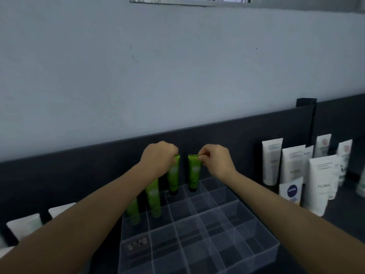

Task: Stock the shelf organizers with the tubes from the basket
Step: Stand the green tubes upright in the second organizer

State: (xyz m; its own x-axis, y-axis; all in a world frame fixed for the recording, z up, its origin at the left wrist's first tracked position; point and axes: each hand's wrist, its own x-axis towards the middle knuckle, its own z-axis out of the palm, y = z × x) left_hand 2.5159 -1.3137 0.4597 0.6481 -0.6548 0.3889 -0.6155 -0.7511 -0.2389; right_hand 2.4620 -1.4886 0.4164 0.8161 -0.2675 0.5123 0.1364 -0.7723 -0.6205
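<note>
Head view, green tubes: we count four green tubes (153,196) standing upright along the far edge of the clear organizer (217,244).
Left hand: our left hand (158,159) curls its fingers round the top of the third tube (173,175), counted from the left.
Right hand: our right hand (215,161) pinches the crimped top of the fourth tube (194,173) between thumb and fingertip.
White tubes: we count about seven white tubes (318,184) at right, overlapping, and two more at left, cut off.
Hard to see: our left forearm (88,214) covers part of the two leftmost green tubes, and the labels are blurred.
</note>
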